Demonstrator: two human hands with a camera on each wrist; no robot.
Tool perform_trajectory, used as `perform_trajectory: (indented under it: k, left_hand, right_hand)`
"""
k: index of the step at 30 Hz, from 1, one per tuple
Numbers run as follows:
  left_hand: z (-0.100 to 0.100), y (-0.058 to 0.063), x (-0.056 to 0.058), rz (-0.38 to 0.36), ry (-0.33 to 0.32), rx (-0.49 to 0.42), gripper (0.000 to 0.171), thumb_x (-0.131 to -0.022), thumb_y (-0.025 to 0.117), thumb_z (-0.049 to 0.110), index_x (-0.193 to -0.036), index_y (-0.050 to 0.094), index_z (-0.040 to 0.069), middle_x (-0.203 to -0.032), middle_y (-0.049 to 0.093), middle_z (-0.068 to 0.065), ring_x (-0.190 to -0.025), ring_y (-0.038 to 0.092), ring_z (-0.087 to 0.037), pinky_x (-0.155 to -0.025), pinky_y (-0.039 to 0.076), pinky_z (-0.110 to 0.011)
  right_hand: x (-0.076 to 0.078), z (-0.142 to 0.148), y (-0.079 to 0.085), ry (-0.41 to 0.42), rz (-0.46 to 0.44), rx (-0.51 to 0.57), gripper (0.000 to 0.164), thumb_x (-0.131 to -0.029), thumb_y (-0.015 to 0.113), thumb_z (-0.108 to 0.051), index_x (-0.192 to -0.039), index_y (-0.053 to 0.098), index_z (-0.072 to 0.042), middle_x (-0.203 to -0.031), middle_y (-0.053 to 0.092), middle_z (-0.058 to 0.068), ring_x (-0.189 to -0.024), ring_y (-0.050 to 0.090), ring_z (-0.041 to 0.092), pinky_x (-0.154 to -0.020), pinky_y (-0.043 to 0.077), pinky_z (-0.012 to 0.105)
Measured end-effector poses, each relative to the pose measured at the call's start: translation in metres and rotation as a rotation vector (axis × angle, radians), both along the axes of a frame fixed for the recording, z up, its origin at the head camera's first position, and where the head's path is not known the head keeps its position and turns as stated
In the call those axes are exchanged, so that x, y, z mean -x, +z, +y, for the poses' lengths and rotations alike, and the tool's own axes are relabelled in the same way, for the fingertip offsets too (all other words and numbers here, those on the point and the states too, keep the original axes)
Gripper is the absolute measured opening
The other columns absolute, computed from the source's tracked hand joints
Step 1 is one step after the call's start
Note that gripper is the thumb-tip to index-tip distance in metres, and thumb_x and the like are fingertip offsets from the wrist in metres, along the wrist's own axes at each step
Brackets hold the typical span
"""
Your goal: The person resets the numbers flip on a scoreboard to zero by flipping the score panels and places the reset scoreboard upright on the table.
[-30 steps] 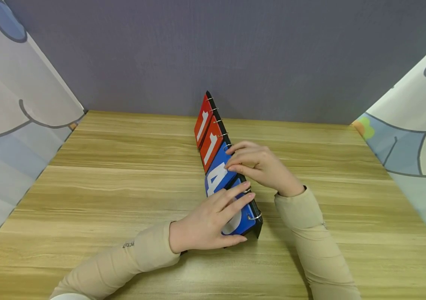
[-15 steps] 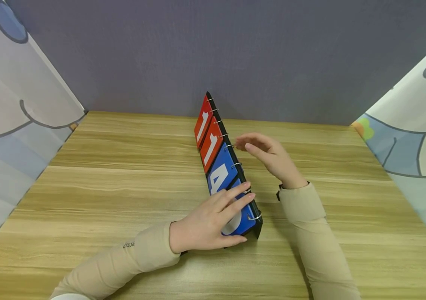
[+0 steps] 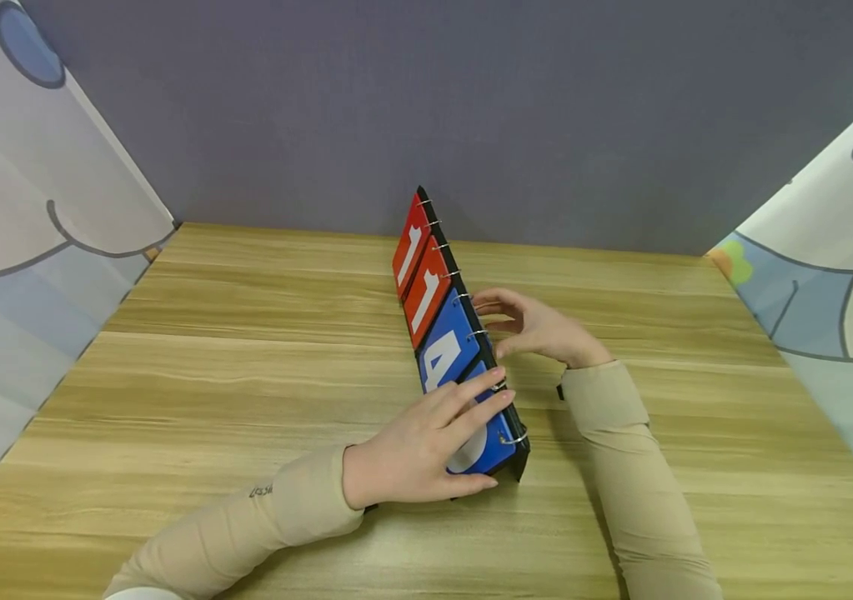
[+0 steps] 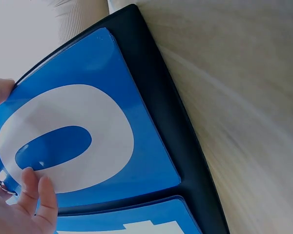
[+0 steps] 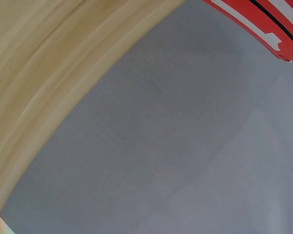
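A black tabletop flip scoreboard [image 3: 429,287] stands tent-like on the table, with red "1" cards at the far end. Nearer is a blue "4" card [image 3: 464,325], then a blue "0" card [image 4: 102,58]. My left hand [image 3: 422,446] lies across the "0" card and holds the near end, fingers over the ringed top edge and thumb at the side edge. Behind the ridge, my right hand [image 3: 539,329] has its curved fingers close to the board's back, with a gap between thumb and fingers. Red cards [image 5: 249,17] show at the corner of the right wrist view.
The board stands on a wood-grain table [image 3: 246,358]. A grey panel [image 3: 426,100] rises along the table's back edge. Cartoon-printed sheets stand at the left [image 3: 28,208] and right [image 3: 846,250]. Metal rings run along the board's ridge.
My right hand has left the front of the "4" card, drawn back to the right, then come in again behind the ridge. The left hand stays on the near end.
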State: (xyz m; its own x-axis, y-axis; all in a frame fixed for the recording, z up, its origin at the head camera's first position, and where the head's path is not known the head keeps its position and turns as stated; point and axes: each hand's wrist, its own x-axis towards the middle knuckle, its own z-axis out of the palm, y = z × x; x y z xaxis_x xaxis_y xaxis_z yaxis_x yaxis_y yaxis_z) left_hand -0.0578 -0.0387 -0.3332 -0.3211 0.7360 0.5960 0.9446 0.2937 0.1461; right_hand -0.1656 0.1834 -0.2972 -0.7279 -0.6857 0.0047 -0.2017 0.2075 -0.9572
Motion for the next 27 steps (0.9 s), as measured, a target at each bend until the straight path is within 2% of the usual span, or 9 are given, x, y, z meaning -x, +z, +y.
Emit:
perform_trajectory:
  k: [3,12,20,27]
  left_hand:
    - [0.0,0.0,0.0,-0.002,-0.001,0.001,0.084,-0.081,0.067,0.045,-0.143,0.029,0.002,-0.149,0.03,-0.017,-0.12,0.047,-0.021,-0.096,0.041,-0.031]
    - [0.0,0.0,0.001,0.003,-0.009,-0.006,0.084,-0.081,0.067,0.044,-0.142,0.029,0.001,-0.149,0.03,-0.018,-0.125,0.045,-0.023,-0.098,0.04,-0.032]
    - [0.0,-0.001,0.001,0.004,-0.007,-0.005,0.084,-0.081,0.067,0.045,-0.142,0.029,0.002,-0.149,0.03,-0.018,-0.122,0.046,-0.022,-0.096,0.04,-0.031]
    - [0.0,0.0,0.001,0.008,-0.004,-0.011,0.084,-0.08,0.067,0.045,-0.142,0.03,0.002,-0.148,0.031,-0.018,-0.122,0.045,-0.022,-0.096,0.041,-0.031]
  right_hand:
    - [0.001,-0.001,-0.002,0.017,-0.002,0.01,0.097,-0.069,0.078,-0.033,-0.139,0.027,0.01,-0.144,0.03,0.029,-0.134,0.027,0.046,-0.109,0.023,0.052]
    - [0.001,-0.002,-0.002,0.012,0.035,-0.003,0.092,-0.071,0.078,-0.031,-0.137,0.029,0.01,-0.142,0.032,0.029,-0.133,0.029,0.047,-0.108,0.024,0.054]
    - [-0.002,-0.002,0.003,-0.067,0.186,-0.137,0.078,-0.072,0.079,-0.016,-0.135,0.038,0.004,-0.141,0.039,0.022,-0.131,0.036,0.04,-0.106,0.03,0.05]
    - [-0.009,-0.002,0.012,-0.13,0.297,-0.27,0.079,-0.069,0.08,-0.021,-0.135,0.042,0.001,-0.141,0.042,0.018,-0.129,0.039,0.037,-0.104,0.032,0.05]
